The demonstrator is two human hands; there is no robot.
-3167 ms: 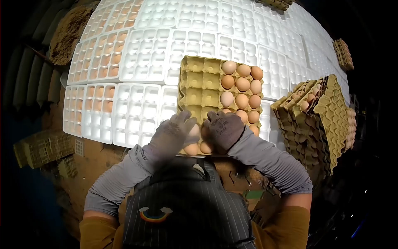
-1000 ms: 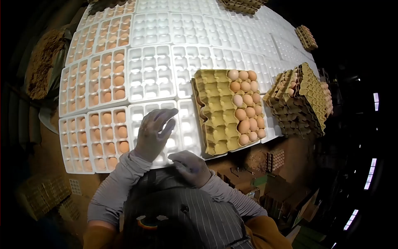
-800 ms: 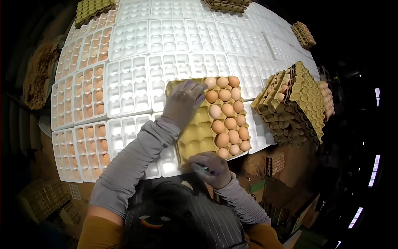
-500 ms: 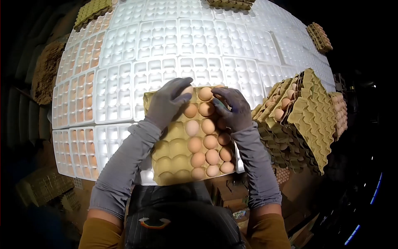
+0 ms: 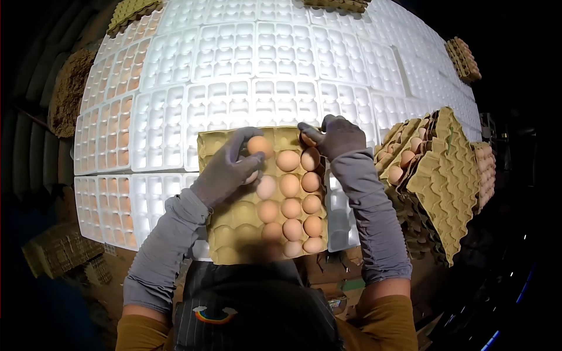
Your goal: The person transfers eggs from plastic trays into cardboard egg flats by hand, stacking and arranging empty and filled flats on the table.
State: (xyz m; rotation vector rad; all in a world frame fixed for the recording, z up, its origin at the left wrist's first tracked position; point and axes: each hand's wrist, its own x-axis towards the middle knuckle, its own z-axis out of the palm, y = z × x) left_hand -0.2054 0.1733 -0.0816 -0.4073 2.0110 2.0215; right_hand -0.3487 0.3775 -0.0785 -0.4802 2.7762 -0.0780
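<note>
Two gloved hands work over a cardboard egg tray (image 5: 231, 214) in front of the person.
The left hand (image 5: 225, 172) grips a brown egg (image 5: 259, 146) between fingers and thumb above the tray's upper left part, with a second egg (image 5: 252, 177) peeking out beside the palm; the right hand (image 5: 342, 139) curls its fingers over a partly hidden egg (image 5: 308, 140) at the upper right corner, and I can't tell whether it grips it. More eggs (image 5: 291, 185) fill the tray's right side, and white trays (image 5: 222, 105) lie under and beyond it.
</note>
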